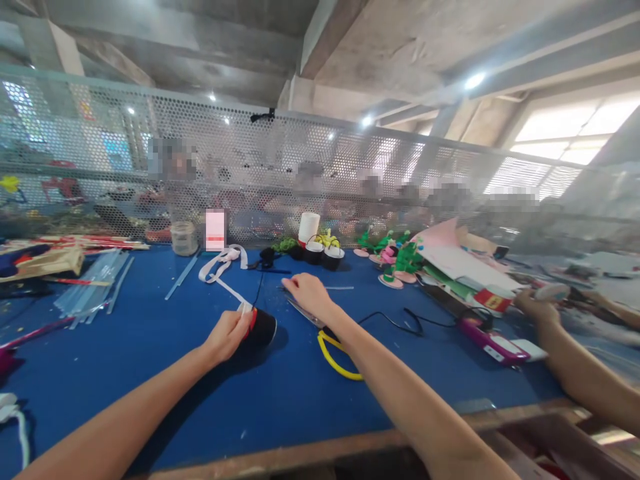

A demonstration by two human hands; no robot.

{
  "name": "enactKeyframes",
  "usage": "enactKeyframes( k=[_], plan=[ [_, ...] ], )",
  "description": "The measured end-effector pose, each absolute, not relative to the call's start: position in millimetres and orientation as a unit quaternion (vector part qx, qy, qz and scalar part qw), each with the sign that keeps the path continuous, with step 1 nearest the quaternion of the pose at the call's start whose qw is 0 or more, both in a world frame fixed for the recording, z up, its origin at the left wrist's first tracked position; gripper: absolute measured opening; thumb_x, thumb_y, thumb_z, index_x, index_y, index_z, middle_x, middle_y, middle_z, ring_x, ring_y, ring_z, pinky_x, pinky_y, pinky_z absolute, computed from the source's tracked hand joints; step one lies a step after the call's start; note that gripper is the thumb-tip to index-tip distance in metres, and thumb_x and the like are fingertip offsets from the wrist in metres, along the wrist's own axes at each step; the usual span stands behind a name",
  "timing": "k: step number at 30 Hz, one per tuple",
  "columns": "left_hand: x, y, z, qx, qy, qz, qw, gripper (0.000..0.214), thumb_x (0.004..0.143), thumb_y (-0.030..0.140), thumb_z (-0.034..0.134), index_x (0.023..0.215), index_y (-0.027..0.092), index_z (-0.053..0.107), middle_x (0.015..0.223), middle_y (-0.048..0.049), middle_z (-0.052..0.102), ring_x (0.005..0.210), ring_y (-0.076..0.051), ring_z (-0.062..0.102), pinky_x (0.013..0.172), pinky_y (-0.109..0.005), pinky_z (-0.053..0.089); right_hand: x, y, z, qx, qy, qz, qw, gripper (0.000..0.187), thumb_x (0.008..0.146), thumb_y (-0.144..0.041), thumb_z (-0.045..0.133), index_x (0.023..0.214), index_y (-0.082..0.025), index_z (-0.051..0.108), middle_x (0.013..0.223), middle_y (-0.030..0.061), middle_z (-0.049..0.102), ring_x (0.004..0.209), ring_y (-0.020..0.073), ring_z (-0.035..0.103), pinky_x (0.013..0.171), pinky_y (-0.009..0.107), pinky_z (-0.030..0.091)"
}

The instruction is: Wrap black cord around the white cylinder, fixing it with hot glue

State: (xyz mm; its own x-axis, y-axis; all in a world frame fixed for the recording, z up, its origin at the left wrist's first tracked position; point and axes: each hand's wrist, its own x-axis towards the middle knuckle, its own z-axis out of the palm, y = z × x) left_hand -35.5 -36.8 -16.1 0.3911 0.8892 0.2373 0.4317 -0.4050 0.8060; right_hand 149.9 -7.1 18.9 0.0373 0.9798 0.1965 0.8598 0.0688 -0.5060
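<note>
My left hand (231,335) is closed on a small black bucket (265,328) tipped on its side, with a red band near its rim. White ribbon (231,291) runs from my left fingers back to a loose heap on the table. To the right, my right hand (311,298) is low over the table with fingers curled together; what they hold, if anything, is hidden. Scissors with yellow handles (336,363) lie beneath my right hand and forearm, their blades partly covered. A thin clear stick (341,288) lies just beyond the hand.
Two small black-and-white buckets (332,259) stand near a white spool (310,229). Clear sticks (95,283) and a glass jar (184,239) are at left. Green figures (407,260), a purple power bank-like box (493,343) and a co-worker's hand (540,310) are at right. Perforated metal screens the back.
</note>
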Motion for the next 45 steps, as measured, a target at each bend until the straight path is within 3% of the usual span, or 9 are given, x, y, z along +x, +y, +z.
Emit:
enactKeyframes(
  k=[2, 6, 13, 19, 24, 38, 45],
  plan=[
    [-35.0, -38.9, -15.6, 0.795, 0.404, 0.337, 0.304, 0.039, 0.078, 0.040, 0.025, 0.047, 0.017, 0.031, 0.046, 0.0046, 0.030, 0.046, -0.008, 0.027, 0.046, -0.023, 0.023, 135.1, -15.5, 18.7, -0.624, -0.719, 0.158, 0.262, 0.040, 0.080, -0.041, 0.036, 0.067, -0.017, 0.065, 0.071, 0.0055, 0.065, 0.072, 0.0153, 0.059, 0.064, 0.022, 0.038],
    [-32.8, -44.2, -13.9, 0.850, 0.334, 0.322, 0.250, 0.037, 0.081, 0.032, 0.023, 0.050, 0.017, 0.036, 0.052, 0.0024, 0.037, 0.049, -0.009, 0.031, 0.051, -0.023, 0.027, 117.5, -28.1, 9.0, -0.521, -0.718, 0.307, 0.345, 0.047, 0.077, -0.048, 0.036, 0.057, -0.015, 0.063, 0.058, 0.0024, 0.062, 0.060, 0.0142, 0.055, 0.058, 0.023, 0.038],
    [-30.0, -49.4, -12.5, 0.854, 0.304, 0.331, 0.262, 0.037, 0.079, 0.034, 0.029, 0.049, 0.016, 0.039, 0.052, 0.0017, 0.039, 0.050, -0.009, 0.033, 0.051, -0.024, 0.029, 112.8, -41.0, 5.6, -0.455, -0.599, 0.455, 0.476, 0.015, 0.062, -0.030, 0.057, 0.063, -0.014, 0.056, 0.059, -0.0033, 0.054, 0.057, 0.0087, 0.048, 0.061, 0.022, 0.037],
    [-24.7, -50.3, -9.0, 0.744, 0.410, 0.337, 0.407, 0.041, 0.074, 0.046, 0.030, 0.045, 0.017, 0.031, 0.043, 0.0057, 0.027, 0.043, -0.006, 0.023, 0.041, -0.021, 0.021, 117.4, -43.2, 6.7, -0.446, -0.582, 0.409, 0.543, 0.018, 0.066, -0.034, 0.051, 0.065, -0.015, 0.052, 0.062, -0.0014, 0.052, 0.059, 0.0099, 0.046, 0.061, 0.022, 0.037],
    [-21.9, -48.3, -5.5, 0.662, 0.461, 0.348, 0.477, 0.039, 0.068, 0.049, 0.035, 0.048, 0.015, 0.038, 0.042, 0.0061, 0.030, 0.043, -0.007, 0.025, 0.041, -0.021, 0.021, 121.9, -42.5, 4.5, -0.440, -0.615, 0.350, 0.553, 0.020, 0.070, -0.036, 0.047, 0.069, -0.016, 0.049, 0.065, -0.0003, 0.051, 0.061, 0.0110, 0.047, 0.062, 0.023, 0.038],
    [-20.1, -55.7, -10.1, 0.710, 0.424, 0.351, 0.439, 0.041, 0.072, 0.047, 0.033, 0.044, 0.017, 0.033, 0.043, 0.0054, 0.027, 0.044, -0.007, 0.022, 0.042, -0.021, 0.020, 123.3, -38.8, -0.2, -0.500, -0.655, 0.280, 0.492, 0.017, 0.072, -0.033, 0.043, 0.065, -0.018, 0.046, 0.056, -0.0033, 0.046, 0.050, 0.0094, 0.040, 0.052, 0.022, 0.034],
    [-20.3, -55.1, -10.0, 0.701, 0.429, 0.357, 0.443, 0.042, 0.072, 0.048, 0.033, 0.045, 0.016, 0.035, 0.044, 0.0050, 0.028, 0.045, -0.007, 0.023, 0.042, -0.021, 0.021, 124.5, -39.3, 0.2, -0.501, -0.649, 0.272, 0.504, 0.017, 0.073, -0.032, 0.042, 0.066, -0.018, 0.046, 0.059, -0.0023, 0.047, 0.053, 0.0099, 0.042, 0.052, 0.022, 0.034]
  ],
)
